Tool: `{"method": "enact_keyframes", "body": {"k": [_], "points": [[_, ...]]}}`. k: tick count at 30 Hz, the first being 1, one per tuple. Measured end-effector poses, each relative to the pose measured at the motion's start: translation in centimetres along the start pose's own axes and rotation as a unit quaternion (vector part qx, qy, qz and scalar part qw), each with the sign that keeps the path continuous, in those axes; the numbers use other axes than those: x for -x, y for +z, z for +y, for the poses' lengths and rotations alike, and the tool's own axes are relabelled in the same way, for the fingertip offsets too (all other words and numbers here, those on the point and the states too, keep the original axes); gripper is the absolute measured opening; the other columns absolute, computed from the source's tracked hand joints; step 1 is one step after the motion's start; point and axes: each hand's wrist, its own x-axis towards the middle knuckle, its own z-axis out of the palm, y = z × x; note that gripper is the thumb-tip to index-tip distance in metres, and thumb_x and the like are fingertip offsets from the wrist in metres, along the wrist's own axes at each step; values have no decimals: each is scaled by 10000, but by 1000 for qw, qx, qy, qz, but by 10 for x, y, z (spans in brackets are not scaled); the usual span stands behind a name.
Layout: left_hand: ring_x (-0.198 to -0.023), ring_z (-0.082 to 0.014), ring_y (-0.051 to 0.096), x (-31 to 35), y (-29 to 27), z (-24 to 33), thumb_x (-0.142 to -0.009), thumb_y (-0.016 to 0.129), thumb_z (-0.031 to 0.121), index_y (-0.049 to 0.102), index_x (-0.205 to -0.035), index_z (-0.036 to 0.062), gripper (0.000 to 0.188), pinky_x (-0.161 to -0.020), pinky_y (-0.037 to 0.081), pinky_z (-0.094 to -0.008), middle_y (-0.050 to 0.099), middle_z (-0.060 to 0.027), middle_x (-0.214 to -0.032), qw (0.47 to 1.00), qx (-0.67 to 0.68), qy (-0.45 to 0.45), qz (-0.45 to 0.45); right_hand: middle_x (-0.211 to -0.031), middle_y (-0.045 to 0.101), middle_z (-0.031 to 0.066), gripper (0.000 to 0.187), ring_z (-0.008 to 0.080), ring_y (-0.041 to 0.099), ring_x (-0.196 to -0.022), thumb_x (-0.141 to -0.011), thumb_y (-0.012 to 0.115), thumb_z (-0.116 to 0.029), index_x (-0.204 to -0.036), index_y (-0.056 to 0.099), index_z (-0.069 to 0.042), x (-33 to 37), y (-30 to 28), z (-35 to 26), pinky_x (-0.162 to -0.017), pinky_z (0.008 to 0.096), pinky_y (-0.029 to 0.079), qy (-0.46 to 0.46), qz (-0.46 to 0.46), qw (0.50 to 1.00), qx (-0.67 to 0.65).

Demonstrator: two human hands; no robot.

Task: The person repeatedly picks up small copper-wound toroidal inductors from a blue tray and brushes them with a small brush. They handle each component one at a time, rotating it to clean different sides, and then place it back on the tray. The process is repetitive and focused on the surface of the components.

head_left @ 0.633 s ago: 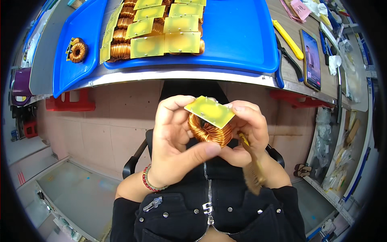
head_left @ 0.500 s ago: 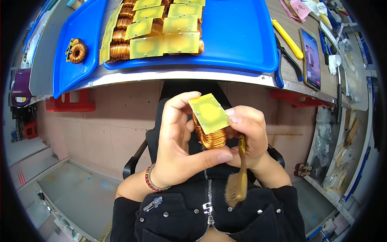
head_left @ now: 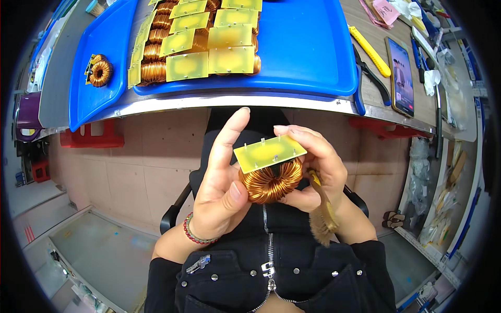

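Note:
A toroidal coil (head_left: 271, 182) of copper wire, topped by a yellow-green board (head_left: 270, 153) with metal pins, is held in front of my chest. My right hand (head_left: 321, 161) grips its right side, fingers at the board's back edge and thumb low on the winding. A small brush (head_left: 322, 214) with a wooden handle hangs from that same hand, bristles downward. My left hand (head_left: 222, 180) cups the coil's left side; its thumb lies near the winding and its index finger points up, away from the board.
Several similar coils with boards (head_left: 188, 67) stand in rows on a blue tray (head_left: 308, 47) ahead. A smaller blue tray (head_left: 107, 39) at left holds one coil (head_left: 100, 73). On the table's right lie black-handled pliers (head_left: 373, 83), a yellow utility knife (head_left: 369, 51) and a phone (head_left: 401, 78).
The coil has been turned, so its wound ring now faces me and the board tips back. My left index finger has lifted off the board. The brush has swung slightly right.

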Motion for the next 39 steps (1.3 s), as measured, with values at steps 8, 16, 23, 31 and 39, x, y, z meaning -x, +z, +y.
{"method": "enact_keyframes", "body": {"k": [8, 16, 23, 31, 39], "points": [[-1140, -199, 441, 0, 2, -14, -898, 499, 287, 125, -1369, 43, 649, -952, 374, -338, 418, -123, -1242, 951, -262, 133, 98, -1065, 541, 150, 561, 224, 599, -845, -602, 766, -33, -1098, 504, -44, -7, 2, 1, -649, 275, 507, -132, 67, 983, 112], [-1102, -164, 464, -5, 0, -11, -711, 674, -63, 155, -1367, -36, 837, -937, 379, -295, 427, -115, -1234, 981, -143, 58, 118, -1062, 481, 117, 534, 169, 497, -833, -658, 775, -179, -1074, 468, -44, -21, -11, -26, -588, 226, 433, 1, 69, 995, 71], [-1145, -208, 455, -1, -19, -8, -636, 772, 2, 180, -1343, -27, 922, -929, 414, -318, 392, -134, -1274, 944, -290, 156, 16, -897, 481, 82, 161, 107, 438, -601, -838, 536, -153, -932, 504, -26, -21, -47, -36, -509, 210, 334, -94, 38, 964, 247], [-1089, -347, 499, -1, -15, -9, -796, 589, 380, 11, -1414, 150, 877, -878, 450, -385, 343, -190, -1321, 997, 67, -37, -25, -822, 536, 79, 129, 197, 548, -653, -693, 688, -124, -784, 623, -61, -20, -33, -52, -540, 280, 445, -120, 19, 912, 392], [-1031, -275, 488, -2, -13, -15, -885, 391, 490, 69, -1415, 189, 689, -816, 417, -336, 378, -221, -1245, 980, 192, -51, -7, -762, 541, 42, 146, 149, 510, -562, -682, 724, -174, -700, 589, -120, -3, -26, -43, -429, 239, 343, -204, 3, 841, 501]]}}
